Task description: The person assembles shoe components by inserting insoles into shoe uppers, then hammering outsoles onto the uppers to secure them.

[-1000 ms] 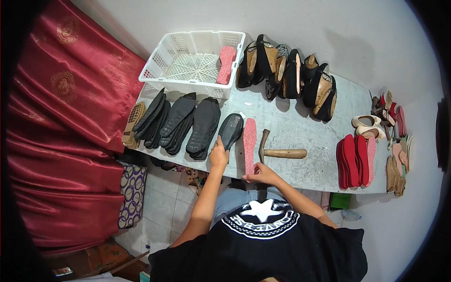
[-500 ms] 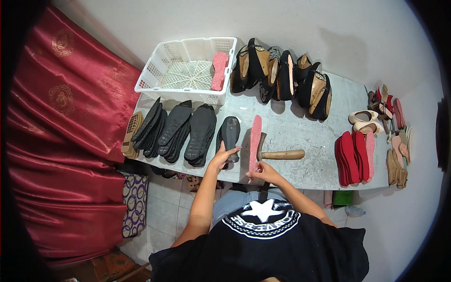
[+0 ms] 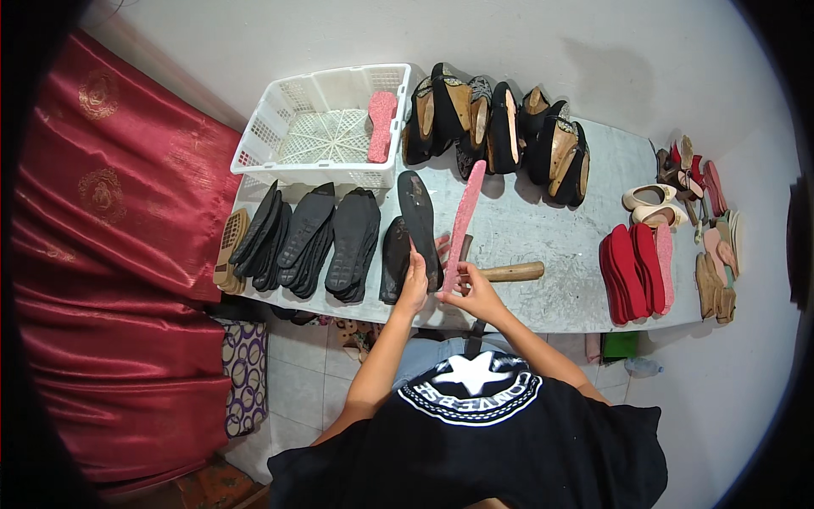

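Holding up a pink insole [image 3: 466,219], pinching its lower end between thumb and fingers of the right hand [image 3: 476,294]; closing the left hand [image 3: 413,289] around a black sole [image 3: 415,202] just beside it, above the table [image 3: 566,250].

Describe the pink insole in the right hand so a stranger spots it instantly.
Find the grey table, then the right hand by its near edge. The slim pink insole extends from it. Only this one is held; another pink piece sits in the white basket.
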The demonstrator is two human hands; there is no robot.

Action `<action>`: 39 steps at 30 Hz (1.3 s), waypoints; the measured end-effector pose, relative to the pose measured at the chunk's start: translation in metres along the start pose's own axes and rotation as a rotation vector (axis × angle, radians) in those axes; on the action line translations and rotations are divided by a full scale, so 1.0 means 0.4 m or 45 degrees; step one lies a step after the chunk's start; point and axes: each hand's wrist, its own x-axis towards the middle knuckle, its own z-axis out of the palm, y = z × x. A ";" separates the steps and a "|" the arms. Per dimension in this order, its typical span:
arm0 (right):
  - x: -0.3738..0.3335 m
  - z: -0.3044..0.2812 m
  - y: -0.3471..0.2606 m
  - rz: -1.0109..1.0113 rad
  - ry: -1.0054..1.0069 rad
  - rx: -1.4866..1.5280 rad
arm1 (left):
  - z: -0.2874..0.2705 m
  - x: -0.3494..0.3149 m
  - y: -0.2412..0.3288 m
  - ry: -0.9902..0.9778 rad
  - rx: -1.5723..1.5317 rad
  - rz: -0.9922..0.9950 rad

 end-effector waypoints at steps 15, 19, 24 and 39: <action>0.013 0.011 -0.020 -0.203 0.071 -0.081 | 0.032 -0.042 0.041 -0.040 -0.092 -0.237; 0.008 0.015 -0.023 -0.317 0.095 -0.080 | 0.031 -0.051 0.053 -0.193 -0.097 -0.116; 0.001 0.003 -0.014 -0.413 0.085 -0.248 | 0.027 -0.015 0.095 0.070 -0.519 0.029; -0.059 -0.016 -0.067 -0.622 -0.016 -0.553 | 0.055 0.032 0.234 -0.097 -0.732 0.285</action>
